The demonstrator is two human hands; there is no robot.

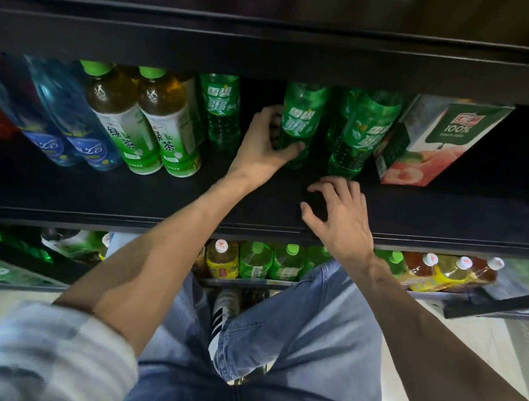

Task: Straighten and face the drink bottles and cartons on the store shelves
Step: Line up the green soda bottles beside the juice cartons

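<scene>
left hand on a green soda bottle, middle shelf

left hand curled round the lower body of a green soda bottle, thumb across its front, bottle upright near the back of the black shelf. right hand hovering over the bare shelf front, fingers spread and loosely bent, gripping nothing. more green soda bottles to either side; a peach juice carton at far right, tilted. to the left, two green-tea bottles holding amber liquid, then blue bottles. on the lower shelf, green, yellow and brown drinks seen from above.
</scene>
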